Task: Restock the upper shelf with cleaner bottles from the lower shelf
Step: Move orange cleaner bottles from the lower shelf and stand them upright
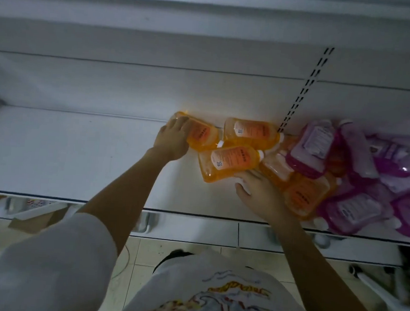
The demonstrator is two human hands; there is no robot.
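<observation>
A: Where are the bottles?

B: All lying flat on the white shelf (64,149). Three orange bottles (233,161) sit near the back wall (130,88), more orange ones run right from them, and a heap of purple bottles (359,182) fills the right end up to the front edge.

A: And the hands?

B: The left hand (173,140) lies over the base of the far-left orange bottle (199,136), fingers (177,126) curled on top of it. I cannot tell whether it grips or only rests. The right hand (260,192) is spread, palm down, against the near side of the front orange bottle, its thumb pointing left.

A: How much open room?

B: The whole left half of the shelf is bare, from the back wall to the front lip (48,195). A strip in front of the orange bottles is bare too. A slotted upright (307,87) runs up the back wall just behind the middle bottles.

A: Below the shelf?

B: A tiled floor (147,251) and a piece of cardboard (37,218) at lower left.
</observation>
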